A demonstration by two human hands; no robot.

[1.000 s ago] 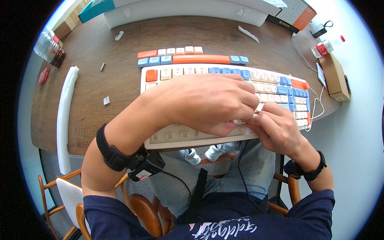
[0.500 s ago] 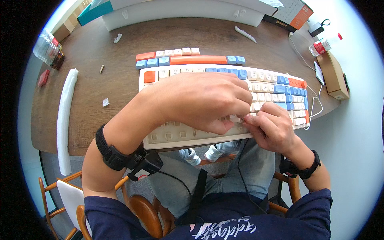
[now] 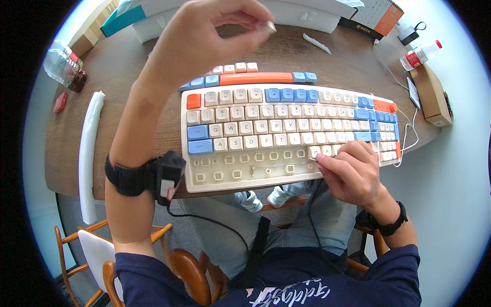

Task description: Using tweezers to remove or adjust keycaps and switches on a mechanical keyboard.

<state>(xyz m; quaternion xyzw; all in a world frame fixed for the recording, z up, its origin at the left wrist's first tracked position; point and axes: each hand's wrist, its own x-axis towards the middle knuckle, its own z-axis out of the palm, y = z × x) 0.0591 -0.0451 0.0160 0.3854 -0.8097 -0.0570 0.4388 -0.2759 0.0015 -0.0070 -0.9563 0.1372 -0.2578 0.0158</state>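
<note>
Left hand (image 3: 204, 36) pinches 1 keycap (image 3: 270, 26) high above the keyboard (image 3: 286, 133).

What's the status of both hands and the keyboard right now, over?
Left hand raised, pinching a small keycap. Right hand on keyboard, holding a thin tool. Bottom rows bare of caps. Nothing in the way.
</note>
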